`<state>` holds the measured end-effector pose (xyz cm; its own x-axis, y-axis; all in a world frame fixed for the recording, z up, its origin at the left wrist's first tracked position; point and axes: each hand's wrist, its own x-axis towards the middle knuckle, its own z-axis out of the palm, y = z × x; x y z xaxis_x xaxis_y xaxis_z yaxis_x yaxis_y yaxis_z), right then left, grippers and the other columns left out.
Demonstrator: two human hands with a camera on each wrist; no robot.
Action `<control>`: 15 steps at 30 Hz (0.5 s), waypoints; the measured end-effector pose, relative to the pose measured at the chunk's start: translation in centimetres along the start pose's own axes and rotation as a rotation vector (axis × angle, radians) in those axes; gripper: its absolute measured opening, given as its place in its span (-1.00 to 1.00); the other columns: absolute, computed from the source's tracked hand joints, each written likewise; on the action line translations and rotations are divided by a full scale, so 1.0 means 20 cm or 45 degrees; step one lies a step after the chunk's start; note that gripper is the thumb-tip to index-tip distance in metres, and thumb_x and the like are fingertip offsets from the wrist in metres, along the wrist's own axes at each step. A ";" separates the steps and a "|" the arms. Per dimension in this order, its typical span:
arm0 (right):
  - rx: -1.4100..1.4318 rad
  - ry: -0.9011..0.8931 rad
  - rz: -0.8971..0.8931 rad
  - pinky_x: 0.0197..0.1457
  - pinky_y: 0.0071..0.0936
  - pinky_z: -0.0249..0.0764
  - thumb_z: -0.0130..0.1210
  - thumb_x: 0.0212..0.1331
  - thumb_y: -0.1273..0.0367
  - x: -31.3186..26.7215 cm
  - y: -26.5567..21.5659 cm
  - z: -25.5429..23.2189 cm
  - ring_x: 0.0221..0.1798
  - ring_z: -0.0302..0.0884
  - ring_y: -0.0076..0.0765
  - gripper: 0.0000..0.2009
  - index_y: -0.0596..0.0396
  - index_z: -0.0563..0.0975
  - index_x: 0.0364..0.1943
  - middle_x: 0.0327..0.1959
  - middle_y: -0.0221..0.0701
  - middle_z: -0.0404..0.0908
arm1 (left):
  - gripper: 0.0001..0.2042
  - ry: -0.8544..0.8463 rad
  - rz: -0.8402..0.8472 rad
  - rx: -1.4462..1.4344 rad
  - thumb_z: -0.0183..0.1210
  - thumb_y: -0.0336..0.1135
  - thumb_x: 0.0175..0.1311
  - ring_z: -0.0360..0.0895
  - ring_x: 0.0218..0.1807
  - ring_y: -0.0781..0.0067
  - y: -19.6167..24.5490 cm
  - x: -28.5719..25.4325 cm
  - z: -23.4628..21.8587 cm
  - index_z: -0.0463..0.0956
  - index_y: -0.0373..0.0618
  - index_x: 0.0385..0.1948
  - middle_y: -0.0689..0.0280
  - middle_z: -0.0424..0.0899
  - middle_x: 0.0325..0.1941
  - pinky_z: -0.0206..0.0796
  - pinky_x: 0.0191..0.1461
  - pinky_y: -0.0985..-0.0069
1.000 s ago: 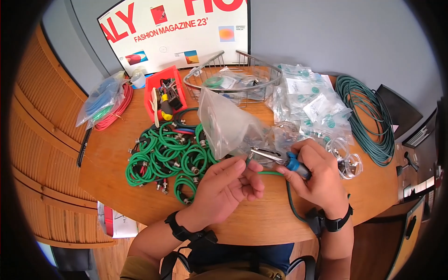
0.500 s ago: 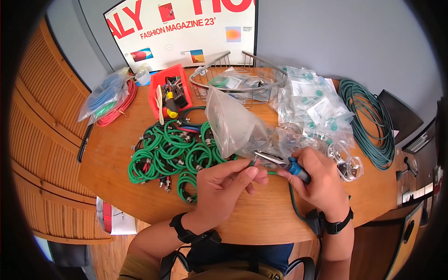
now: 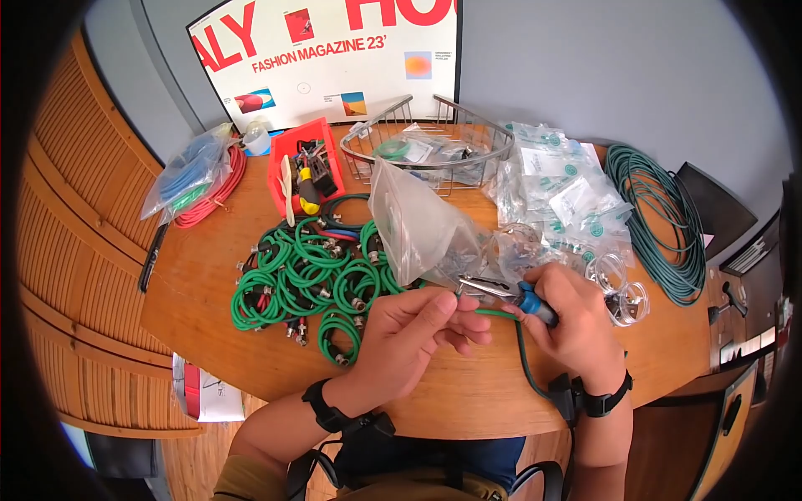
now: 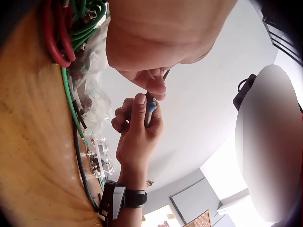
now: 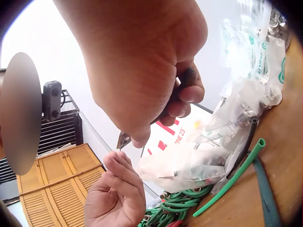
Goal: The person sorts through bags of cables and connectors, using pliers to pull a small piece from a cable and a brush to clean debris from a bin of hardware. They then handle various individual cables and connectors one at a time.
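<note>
My right hand (image 3: 576,321) grips long-nose pliers (image 3: 489,286) by their blue and grey handles, the nose pointing left. Thumb and forefinger of my left hand (image 3: 401,338) pinch a small piece with a thin metal tip (image 3: 459,290), right at the pliers' nose. I cannot tell what kind of piece it is, as the fingers cover most of it. The left hand's other fingers are loosely bent. In the right wrist view the pliers' nose (image 5: 124,139) shows just above the left fingertips. Under the hands lie a green tube (image 5: 232,177) and a dark green cable (image 3: 525,359).
Coiled green cables with metal connectors (image 3: 305,280) lie to the left. Clear plastic bags (image 3: 426,225) stand beyond the hands. Farther back are a red tool bin (image 3: 280,179), a wire basket (image 3: 501,154) and a large dark green cable coil (image 3: 618,167).
My left hand has turned so its thumb lies over the forefinger, pinching the small piece by the pliers' nose. The right hand keeps its grip on the pliers. The head view has shifted slightly.
</note>
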<state>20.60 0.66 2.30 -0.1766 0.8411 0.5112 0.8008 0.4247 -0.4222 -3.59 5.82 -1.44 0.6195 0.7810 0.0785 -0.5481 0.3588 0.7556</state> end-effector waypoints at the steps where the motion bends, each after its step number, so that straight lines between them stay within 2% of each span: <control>1: -0.020 -0.003 -0.002 -0.22 -0.11 0.59 0.52 -0.06 0.48 0.00 0.00 0.00 -0.22 0.66 0.14 -0.60 0.14 0.50 -0.18 -0.25 -0.17 0.65 | -0.74 0.006 0.032 0.055 0.12 -0.33 0.63 0.83 -0.02 0.13 0.00 0.00 0.00 0.64 -0.32 0.09 0.03 0.83 -0.05 0.65 -0.11 0.46; 4: -0.048 -0.043 -0.008 -0.24 -0.11 0.58 0.52 -0.01 0.45 0.01 -0.02 -0.01 -0.24 0.66 0.14 -0.62 0.14 0.51 -0.19 -0.28 -0.17 0.64 | -0.78 0.129 0.023 0.184 0.17 -0.36 0.59 0.83 0.00 0.13 0.01 0.00 0.02 0.66 -0.30 0.07 0.04 0.84 -0.04 0.67 -0.09 0.47; 7: -0.059 -0.077 0.025 -0.26 -0.10 0.57 0.51 0.02 0.43 0.01 -0.02 -0.01 -0.26 0.65 0.13 -0.65 0.14 0.52 -0.20 -0.31 -0.16 0.63 | -0.78 0.171 0.098 0.150 0.23 -0.40 0.54 0.82 0.03 0.12 -0.01 0.00 0.02 0.67 -0.29 0.08 0.04 0.83 -0.01 0.68 -0.07 0.49; 11: -0.062 -0.037 0.045 -0.27 -0.11 0.56 0.49 0.04 0.45 0.01 -0.02 0.00 -0.29 0.65 0.13 -0.67 0.16 0.54 -0.19 -0.33 -0.16 0.63 | -0.76 0.195 0.112 0.154 0.18 -0.36 0.58 0.80 0.09 0.10 -0.01 0.02 0.01 0.65 -0.28 0.11 0.02 0.82 0.04 0.68 -0.03 0.45; 13: -0.051 -0.006 0.071 -0.27 -0.11 0.56 0.49 0.04 0.46 0.01 -0.02 0.00 -0.29 0.65 0.13 -0.68 0.17 0.55 -0.18 -0.33 -0.15 0.63 | -0.73 0.133 -0.018 -0.052 0.12 -0.31 0.63 0.79 0.11 0.08 0.01 0.02 0.00 0.63 -0.26 0.16 0.01 0.80 0.07 0.66 0.02 0.40; 14: -0.041 0.026 0.103 -0.27 -0.12 0.56 0.48 0.04 0.48 0.01 -0.02 0.00 -0.30 0.65 0.13 -0.68 0.17 0.56 -0.17 -0.33 -0.15 0.63 | -0.73 0.133 -0.017 -0.053 0.12 -0.31 0.63 0.79 0.11 0.08 0.02 0.03 0.00 0.63 -0.26 0.16 0.01 0.80 0.07 0.66 0.02 0.40; 15: -0.042 0.025 0.104 -0.27 -0.12 0.56 0.48 0.04 0.48 0.02 -0.02 0.00 -0.30 0.65 0.13 -0.68 0.17 0.56 -0.17 -0.33 -0.15 0.63 | -0.71 0.054 -0.075 -0.144 0.10 -0.29 0.64 0.78 0.10 0.08 0.02 0.03 0.00 0.62 -0.27 0.18 0.01 0.80 0.07 0.64 0.03 0.37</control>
<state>20.24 0.84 2.53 -0.0989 0.8658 0.4905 0.8307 0.3432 -0.4383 -3.54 6.43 -1.13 0.6296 0.7769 0.0071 -0.5728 0.4580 0.6798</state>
